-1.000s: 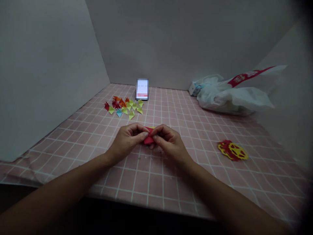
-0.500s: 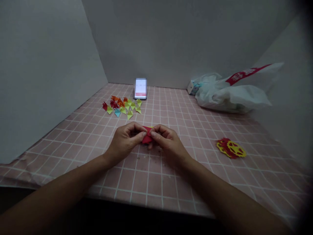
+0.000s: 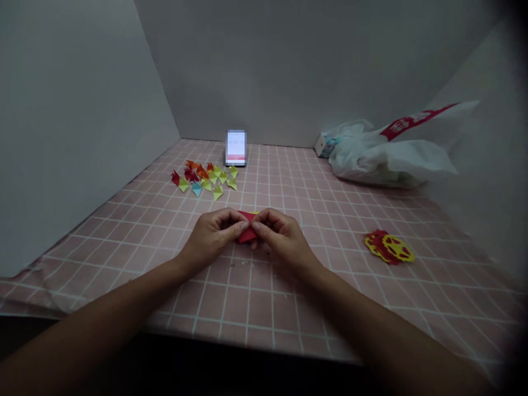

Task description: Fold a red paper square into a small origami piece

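Observation:
Both hands pinch a small piece of red paper between thumbs and fingers, over the front middle of the table. My left hand grips its left side and my right hand its right side, with the thumb tips almost meeting. A strip of yellow shows along the paper's far edge. The fingers cover much of it, so its full folded shape is hidden. Beyond my left hand stand several small folded paper figures in yellow-green, red and orange, with one blue figure.
A lit phone stands upright at the back. A white plastic bag with a red band lies back right beside a small box. Red and yellow cut-out paper shapes lie at the right. The pink checked tablecloth carries small scraps.
The hands keep their hold on the red paper, with small finger shifts; the right fingers below it have moved slightly. The whole view has shifted a little.

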Demonstrator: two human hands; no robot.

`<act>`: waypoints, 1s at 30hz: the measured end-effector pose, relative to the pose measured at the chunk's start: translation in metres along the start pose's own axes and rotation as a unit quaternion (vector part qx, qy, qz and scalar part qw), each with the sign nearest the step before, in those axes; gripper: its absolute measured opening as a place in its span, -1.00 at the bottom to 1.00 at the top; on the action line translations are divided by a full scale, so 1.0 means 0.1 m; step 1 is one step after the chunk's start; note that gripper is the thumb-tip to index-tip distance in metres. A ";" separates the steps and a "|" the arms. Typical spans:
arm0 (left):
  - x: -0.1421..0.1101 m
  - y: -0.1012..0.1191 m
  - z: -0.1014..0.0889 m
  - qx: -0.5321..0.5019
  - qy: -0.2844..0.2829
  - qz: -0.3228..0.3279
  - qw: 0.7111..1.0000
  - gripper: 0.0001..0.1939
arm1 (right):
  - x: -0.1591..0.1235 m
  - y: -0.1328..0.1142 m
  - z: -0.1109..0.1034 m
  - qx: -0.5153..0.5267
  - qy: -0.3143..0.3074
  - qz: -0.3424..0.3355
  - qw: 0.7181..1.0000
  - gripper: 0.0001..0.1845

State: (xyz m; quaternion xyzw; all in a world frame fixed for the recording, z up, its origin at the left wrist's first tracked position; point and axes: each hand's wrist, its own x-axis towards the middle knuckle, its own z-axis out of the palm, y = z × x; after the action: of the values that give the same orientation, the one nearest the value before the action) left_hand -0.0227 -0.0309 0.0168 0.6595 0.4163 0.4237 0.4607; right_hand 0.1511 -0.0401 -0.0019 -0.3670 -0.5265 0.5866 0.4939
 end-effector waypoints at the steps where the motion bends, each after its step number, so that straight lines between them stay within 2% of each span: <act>1: 0.00 0.00 0.00 -0.007 0.004 -0.008 1.000 -0.87 | 0.00 0.01 0.00 0.011 -0.003 0.006 1.000 -0.80; 6: 0.01 -0.03 0.00 -0.036 0.018 -0.035 0.999 -0.84 | 0.02 0.04 -0.02 0.044 -0.008 0.020 0.999 -0.85; 12: 0.02 -0.01 -0.01 -0.031 0.000 -0.056 0.998 -0.83 | 0.02 0.01 0.00 0.032 0.002 0.017 0.999 -0.93; 19: 0.02 0.00 0.00 -0.046 -0.011 -0.067 0.997 -0.81 | 0.01 -0.01 0.00 0.026 -0.008 0.015 1.000 -0.91; 25: 0.02 -0.04 0.00 -0.101 -0.018 -0.083 0.991 -0.79 | -0.01 -0.02 -0.01 0.023 -0.017 0.027 0.999 -0.88; 30: 0.04 -0.12 0.00 -0.188 -0.046 -0.129 0.972 -0.80 | 0.00 -0.04 -0.01 0.015 -0.020 0.033 0.999 -0.86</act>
State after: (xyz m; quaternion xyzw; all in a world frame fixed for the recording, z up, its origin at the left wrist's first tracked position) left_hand -0.0234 -0.0244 0.0065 0.5200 0.3893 0.4006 0.6461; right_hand 0.1532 -0.0399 0.0015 -0.3652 -0.5152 0.6176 0.4688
